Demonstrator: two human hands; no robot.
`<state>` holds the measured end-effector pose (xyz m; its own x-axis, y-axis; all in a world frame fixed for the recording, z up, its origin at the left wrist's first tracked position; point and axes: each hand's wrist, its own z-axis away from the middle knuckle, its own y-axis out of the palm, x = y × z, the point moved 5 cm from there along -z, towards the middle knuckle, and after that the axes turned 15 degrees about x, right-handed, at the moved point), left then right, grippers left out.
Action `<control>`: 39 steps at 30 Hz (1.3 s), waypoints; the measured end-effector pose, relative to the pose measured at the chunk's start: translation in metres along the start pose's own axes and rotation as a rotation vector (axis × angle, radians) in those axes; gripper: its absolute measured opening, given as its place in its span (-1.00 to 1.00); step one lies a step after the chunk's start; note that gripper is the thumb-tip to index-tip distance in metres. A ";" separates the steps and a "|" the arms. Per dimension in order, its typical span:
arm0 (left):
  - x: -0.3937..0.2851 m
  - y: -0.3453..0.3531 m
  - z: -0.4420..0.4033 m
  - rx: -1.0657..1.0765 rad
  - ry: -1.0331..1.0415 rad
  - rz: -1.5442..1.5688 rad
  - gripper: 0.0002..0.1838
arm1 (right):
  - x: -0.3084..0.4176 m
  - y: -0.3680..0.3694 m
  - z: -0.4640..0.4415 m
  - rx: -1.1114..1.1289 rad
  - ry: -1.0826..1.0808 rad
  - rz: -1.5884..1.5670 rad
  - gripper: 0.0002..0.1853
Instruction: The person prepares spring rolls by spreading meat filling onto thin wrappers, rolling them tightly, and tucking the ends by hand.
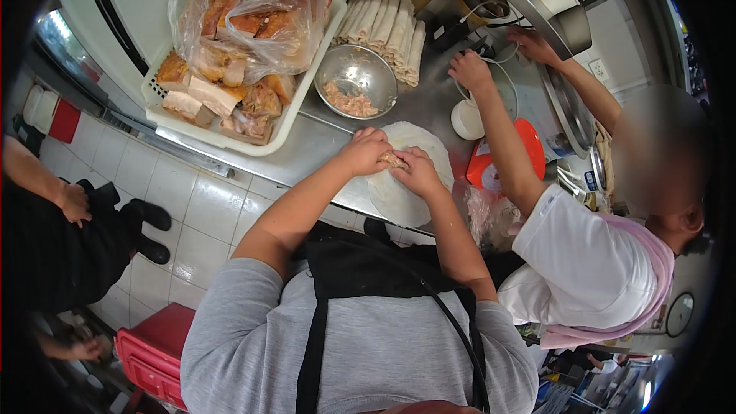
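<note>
The left hand (363, 152) and right hand (419, 173) hold the meat lump (394, 159) in narrow fingers, over the round white sheet (400, 203) on the bench (304, 159). The bowl (337, 61) sits at eleven o'clock. Soft, even squeezes should keep it neat.

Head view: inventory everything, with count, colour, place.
Counter: one, grey, centre
Tray: one, white, upper left
Meat chunks: several, brown, in tray
Bag: one, clear, over meat
Bowl: one, silver, right of tray
Mince: one portion, pink, in bowl
Rolls: many, cream, beyond bowl
Sheet: one visible, white, centre
Device: one, red, right of sheet
Cup: one, white, beyond device
Bin: one, red, lower left
Other people: several, white or dark clothes, both sides
Remaining items: many, mixed colours, around edges
Lump: one, brownish, above sheet
Left hand, right hand: one each, bare, on lump
</note>
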<state>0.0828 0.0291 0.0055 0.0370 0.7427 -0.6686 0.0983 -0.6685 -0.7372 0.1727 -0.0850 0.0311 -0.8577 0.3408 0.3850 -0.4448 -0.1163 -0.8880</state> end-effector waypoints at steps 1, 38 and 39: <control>0.000 0.000 0.000 -0.007 0.006 0.001 -0.63 | 0.000 0.000 0.000 0.001 0.003 -0.001 -0.55; 0.002 0.001 -0.002 -0.014 -0.028 0.006 -0.68 | -0.002 0.011 -0.007 -0.073 0.058 0.003 -0.57; 0.002 0.002 -0.002 -0.008 -0.031 0.002 -0.68 | 0.000 0.010 -0.007 -0.041 0.069 -0.010 -0.55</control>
<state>0.0852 0.0298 0.0030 0.0065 0.7397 -0.6729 0.1063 -0.6696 -0.7351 0.1706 -0.0793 0.0207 -0.8326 0.4055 0.3772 -0.4414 -0.0743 -0.8942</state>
